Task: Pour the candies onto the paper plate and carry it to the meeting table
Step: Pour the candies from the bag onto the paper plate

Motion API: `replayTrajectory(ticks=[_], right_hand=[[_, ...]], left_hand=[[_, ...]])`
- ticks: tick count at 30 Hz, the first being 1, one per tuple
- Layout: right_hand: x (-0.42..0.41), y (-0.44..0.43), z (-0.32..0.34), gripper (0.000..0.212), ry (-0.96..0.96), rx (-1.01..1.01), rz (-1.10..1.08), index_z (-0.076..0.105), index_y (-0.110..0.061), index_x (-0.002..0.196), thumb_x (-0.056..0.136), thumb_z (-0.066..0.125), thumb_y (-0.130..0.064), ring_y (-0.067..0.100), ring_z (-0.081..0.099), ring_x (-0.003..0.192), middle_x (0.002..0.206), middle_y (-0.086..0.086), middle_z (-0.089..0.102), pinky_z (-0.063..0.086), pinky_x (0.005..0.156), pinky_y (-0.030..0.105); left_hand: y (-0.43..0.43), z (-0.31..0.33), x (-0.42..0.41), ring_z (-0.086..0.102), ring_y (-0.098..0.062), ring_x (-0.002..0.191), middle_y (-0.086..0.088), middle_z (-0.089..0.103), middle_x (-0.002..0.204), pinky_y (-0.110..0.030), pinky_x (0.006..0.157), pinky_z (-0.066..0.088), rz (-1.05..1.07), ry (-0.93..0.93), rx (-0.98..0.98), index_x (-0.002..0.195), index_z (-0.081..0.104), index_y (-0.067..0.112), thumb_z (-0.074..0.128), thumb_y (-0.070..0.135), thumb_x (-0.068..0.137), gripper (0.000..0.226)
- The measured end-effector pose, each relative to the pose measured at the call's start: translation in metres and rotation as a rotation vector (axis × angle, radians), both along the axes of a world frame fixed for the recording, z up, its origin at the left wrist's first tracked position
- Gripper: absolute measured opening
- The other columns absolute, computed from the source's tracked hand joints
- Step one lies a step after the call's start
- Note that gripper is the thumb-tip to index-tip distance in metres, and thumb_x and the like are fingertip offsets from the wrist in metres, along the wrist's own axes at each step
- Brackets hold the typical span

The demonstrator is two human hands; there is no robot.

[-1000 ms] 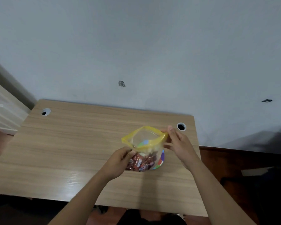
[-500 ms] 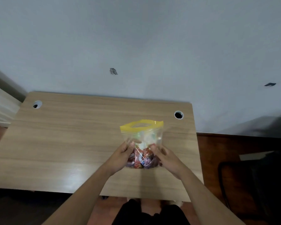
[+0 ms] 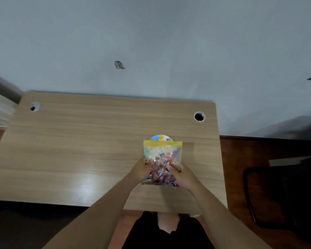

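Both hands grip the bag [image 3: 162, 159] above the desk [image 3: 79, 150]: the left hand [image 3: 140, 170] pinches its left side, the right hand [image 3: 182, 175] its right side, fingers closed on the film. The candies [image 3: 160, 172] sit bunched in the near half. The plate [image 3: 160, 137] lies just beyond, peeking past the yellow zip edge. The film looks soft and slippery, the load light and shifting; holding the near corners should steer the pour best.
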State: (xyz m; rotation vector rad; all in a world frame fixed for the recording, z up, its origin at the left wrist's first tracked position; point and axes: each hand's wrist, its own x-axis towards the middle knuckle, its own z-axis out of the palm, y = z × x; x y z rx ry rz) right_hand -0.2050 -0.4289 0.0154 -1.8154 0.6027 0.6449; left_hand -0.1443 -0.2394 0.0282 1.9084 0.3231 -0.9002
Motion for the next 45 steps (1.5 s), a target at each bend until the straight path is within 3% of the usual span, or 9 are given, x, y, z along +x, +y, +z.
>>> replayTrajectory(ticks=[3,7,9,14,22,26,36,41,45], right_hand=[[0.003,-0.001,-0.013,0.038,0.082,-0.049,0.042,0.077,-0.014,0.126,0.105,0.063,-0.043,0.018,0.068,0.095,0.097,-0.001,0.074,0.050,0.081,0.023],[0.004,0.001,-0.029,0.036,0.108,-0.090,0.031,0.076,-0.012,0.109,0.103,0.064,-0.045,0.026,0.067,0.086,0.089,0.005,0.072,0.048,0.077,0.032],[0.004,0.002,-0.033,0.038,0.118,-0.086,0.029,0.074,-0.008,0.107,0.104,0.064,-0.044,0.025,0.064,0.083,0.085,0.004,0.070,0.046,0.075,0.032],[0.001,0.004,-0.038,0.042,0.151,-0.100,0.040,0.072,-0.002,0.121,0.105,0.063,-0.040,0.037,0.073,0.109,0.116,0.018,0.078,0.056,0.093,0.038],[-0.003,0.005,-0.042,0.041,0.154,-0.093,-0.004,0.070,0.002,0.120,0.103,0.068,-0.035,0.038,0.073,0.101,0.115,0.025,0.077,0.056,0.089,0.040],[-0.007,0.005,-0.041,0.036,0.145,-0.032,-0.055,0.071,-0.004,0.126,0.101,0.072,-0.030,0.037,0.075,0.113,0.119,0.018,0.079,0.057,0.101,0.041],[-0.013,0.007,-0.042,0.033,0.131,-0.063,-0.039,0.071,0.003,0.122,0.101,0.070,-0.023,0.035,0.070,0.087,0.104,0.024,0.077,0.051,0.077,0.035],[-0.014,0.005,-0.039,0.035,0.149,-0.060,-0.050,0.069,0.007,0.116,0.101,0.070,-0.024,0.022,0.056,0.078,0.087,0.019,0.067,0.042,0.071,0.032],[-0.014,0.005,-0.034,0.035,0.126,-0.065,-0.040,0.071,0.007,0.117,0.101,0.071,-0.024,0.019,0.060,0.084,0.115,0.031,0.076,0.042,0.072,0.030]], left_hand=[[-0.002,-0.003,0.001,0.054,-0.007,0.053,-0.005,0.061,0.069,-0.023,0.055,0.041,-0.060,0.062,0.017,0.087,0.069,0.007,0.048,0.011,0.110,0.032],[0.000,-0.011,0.002,0.052,-0.023,0.062,-0.022,0.060,0.081,-0.035,0.069,0.039,-0.135,0.093,0.044,0.101,0.073,0.001,0.045,0.018,0.110,0.034],[-0.001,-0.016,0.004,0.047,-0.023,0.059,-0.022,0.056,0.079,-0.036,0.073,0.037,-0.157,0.096,0.070,0.091,0.067,0.006,0.043,0.015,0.108,0.031],[-0.001,-0.028,0.003,0.052,-0.025,0.067,-0.012,0.062,0.079,-0.031,0.067,0.039,-0.147,0.128,0.116,0.089,0.064,0.015,0.047,0.036,0.111,0.035],[0.002,-0.035,-0.001,0.056,-0.025,0.070,-0.017,0.063,0.086,-0.031,0.058,0.038,-0.080,0.147,0.065,0.096,0.062,0.012,0.049,0.022,0.110,0.022],[0.006,-0.036,-0.005,0.051,-0.021,0.058,-0.017,0.063,0.084,-0.029,0.052,0.037,-0.061,0.149,0.060,0.096,0.063,0.012,0.051,0.018,0.109,0.018],[0.012,-0.036,-0.011,0.053,-0.018,0.051,-0.010,0.066,0.076,-0.027,0.046,0.045,-0.010,0.157,0.040,0.106,0.069,0.010,0.058,0.029,0.109,0.022],[0.018,-0.036,-0.011,0.059,-0.025,0.074,-0.015,0.067,0.091,-0.031,0.061,0.047,-0.003,0.131,0.040,0.120,0.075,0.000,0.059,0.025,0.109,0.032],[0.020,-0.037,-0.011,0.059,-0.024,0.086,-0.016,0.069,0.096,-0.035,0.074,0.047,0.000,0.154,0.043,0.119,0.076,-0.001,0.061,0.027,0.107,0.034]])
